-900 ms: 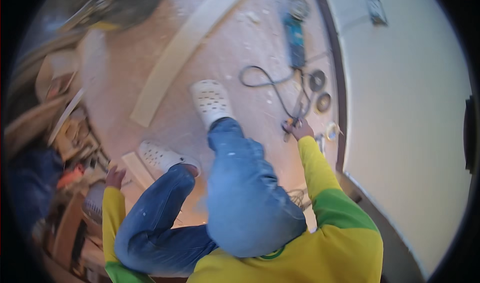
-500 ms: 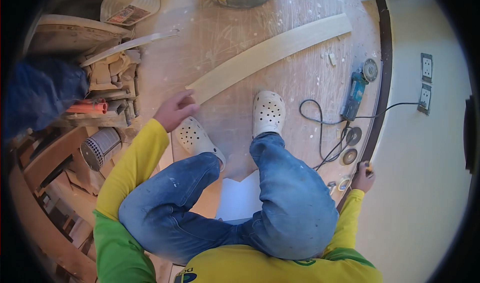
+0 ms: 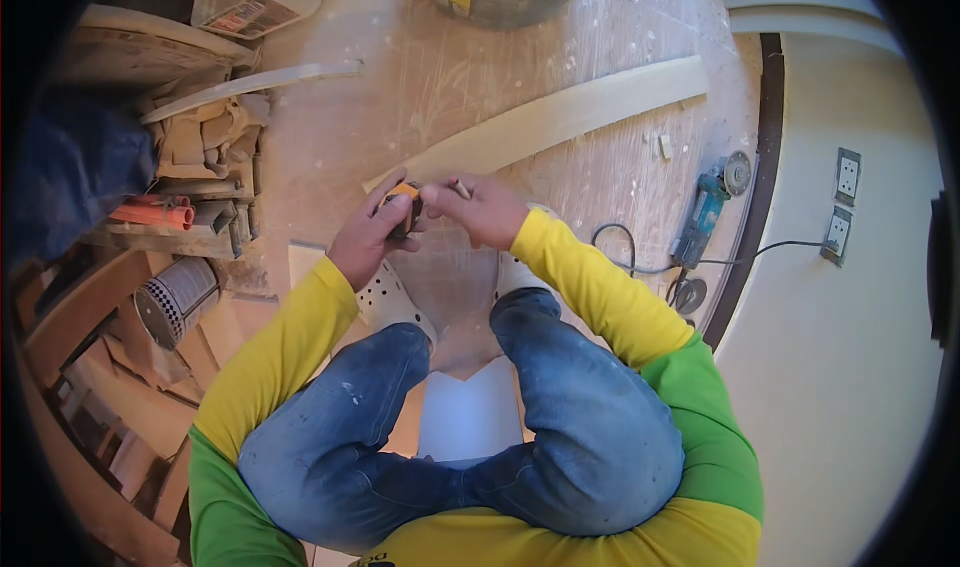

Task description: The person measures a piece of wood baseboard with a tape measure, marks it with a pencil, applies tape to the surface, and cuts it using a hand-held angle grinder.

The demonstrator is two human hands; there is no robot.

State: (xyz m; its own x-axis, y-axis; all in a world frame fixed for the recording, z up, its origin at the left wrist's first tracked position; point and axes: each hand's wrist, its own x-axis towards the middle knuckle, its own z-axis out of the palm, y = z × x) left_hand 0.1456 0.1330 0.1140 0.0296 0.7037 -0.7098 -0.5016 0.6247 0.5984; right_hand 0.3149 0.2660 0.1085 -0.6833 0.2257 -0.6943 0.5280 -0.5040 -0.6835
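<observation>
Moved near the closer end of the wooden board (image 3: 550, 125) in the head view, the tape measure (image 3: 405, 192) is clasped by the left hand (image 3: 366, 239), seemingly steadied for the right hand (image 3: 486, 209), whose curled grip's contents I cannot tell.

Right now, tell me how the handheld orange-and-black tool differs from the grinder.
The orange-and-black tool is compact; the teal grinder is longer, with a round disc. The tool sits in the left hand; the grinder lies on the floor near the wall.
</observation>
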